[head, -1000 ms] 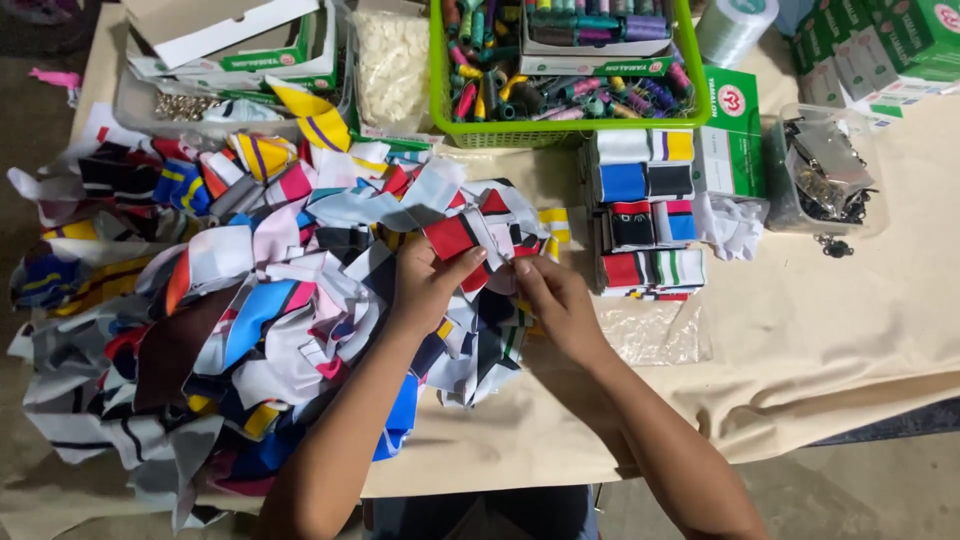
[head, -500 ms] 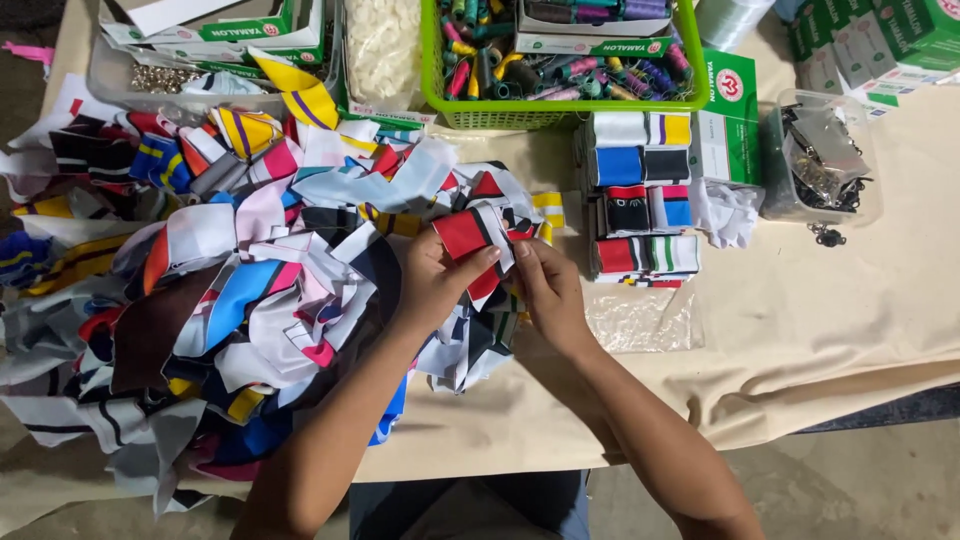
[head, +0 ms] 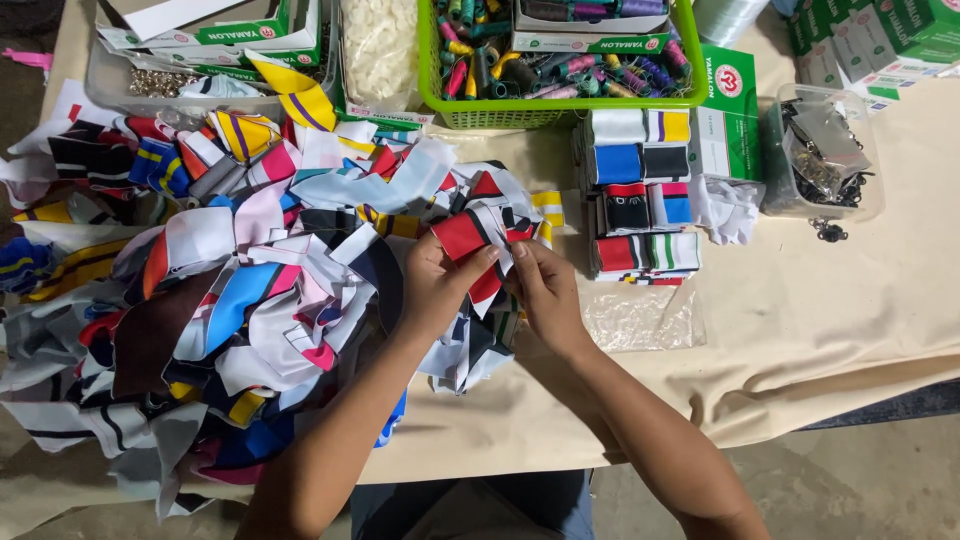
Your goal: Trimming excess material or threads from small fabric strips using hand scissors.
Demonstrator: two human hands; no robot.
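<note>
— What am I looking at from the head camera?

— I am watching two hands working together. The left hand (head: 432, 285) is pinching a red, white and black printed fabric strip (head: 478, 240), thumb on top and fingers curled under it. The right hand (head: 545, 285) is closing on the same strip from the other side, fingertips touching its edge.

— Where is that strip sitting?

— It is being held just left of the neat stack of folded fabric pieces (head: 640, 195), at the right edge of the big loose heap of multicoloured fabric scraps (head: 230, 280). Its long axis is running diagonally, upper right towards the stack, lower left towards the left palm.

— And counts?

— I am counting one strip in hand and one green plastic basket of thread spools (head: 560, 60) just above the stack. One clear plastic tub of metal clips (head: 820, 160) is lying to the right of the stack, and one clear plastic bag (head: 640, 318) just below it. The scraps in the heap are too many to count. Everything is resting on a beige cloth-covered table (head: 830, 330).
</note>
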